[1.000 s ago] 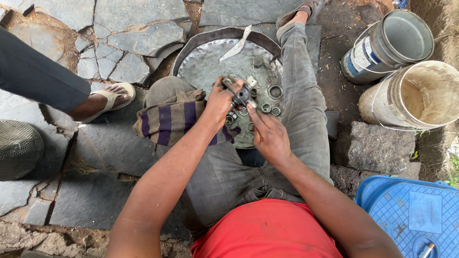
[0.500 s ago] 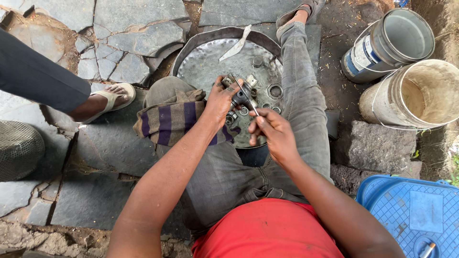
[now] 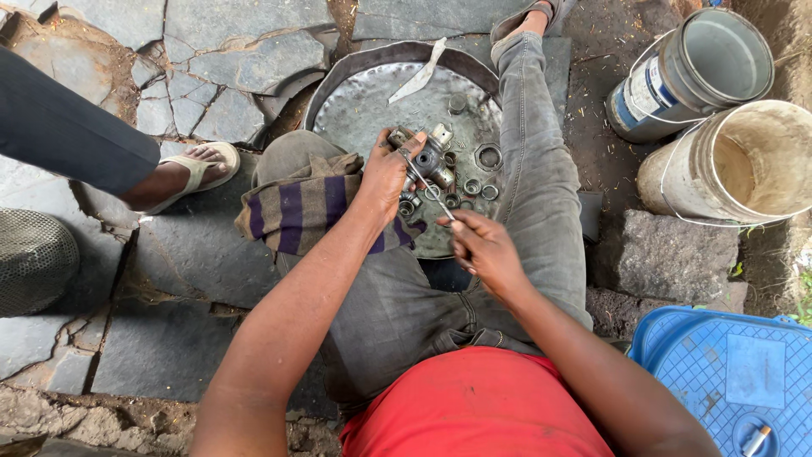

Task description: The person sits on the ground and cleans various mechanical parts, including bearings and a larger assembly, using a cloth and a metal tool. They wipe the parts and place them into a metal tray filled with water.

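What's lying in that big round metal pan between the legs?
The metal pan holds loose rings and nuts and a flat metal strip. The left hand holds a metal part above it. Hands and knees hide the near side.

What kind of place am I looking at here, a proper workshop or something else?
Likely an informal outdoor repair spot on the ground, not a fitted workshop. The person sits on cracked stone paving, with small metal parts spread in a round metal tray between their legs, and worn buckets on bare dirt beside them.
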